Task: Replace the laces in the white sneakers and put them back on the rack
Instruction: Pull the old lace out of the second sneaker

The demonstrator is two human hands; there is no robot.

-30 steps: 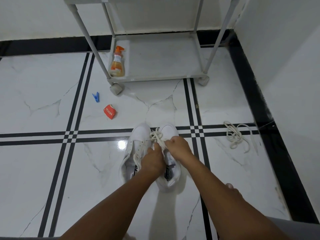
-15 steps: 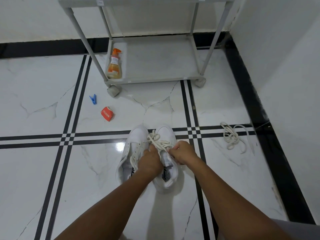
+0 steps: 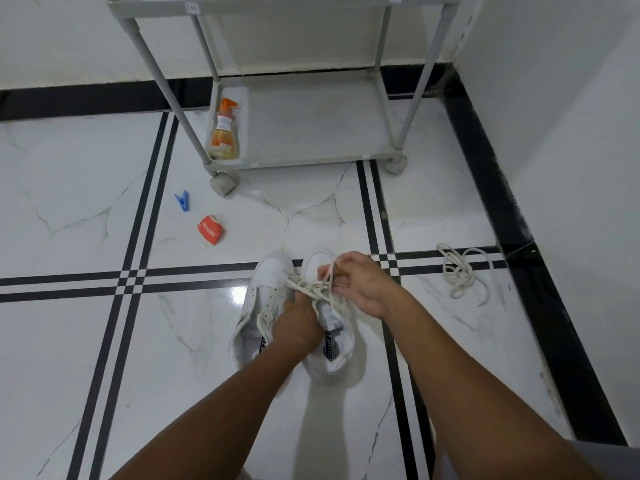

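I count two white leather low-top sneakers on the glossy white marble-look floor (image 3: 86,341), side by side and touching, toes pointing toward the rack. The left sneaker (image 3: 258,306) sits with its lace loose through the eyelets; the right sneaker (image 3: 332,355) has its tongue and printed insole showing. Across the top of the right one I see a cream flat lace (image 3: 304,285) crossing itself in several strands. My left hand (image 3: 298,323) is curled over the gap between the two shoes, its fingers closed on the lace strands. My right hand (image 3: 360,282) is raised over the toe of the right sneaker, pinching one strand between thumb and fingertips. One more cream lace, a loose tangled bundle (image 3: 460,271), lies on the floor well to the right near the black border. There is one grey metal wheeled rack (image 3: 311,157) ahead, with one orange spray bottle (image 3: 224,133) standing on its bottom shelf. On the floor to the left I see one blue plastic clothespin (image 3: 183,201) and one small red sachet (image 3: 211,230), apart from each other.
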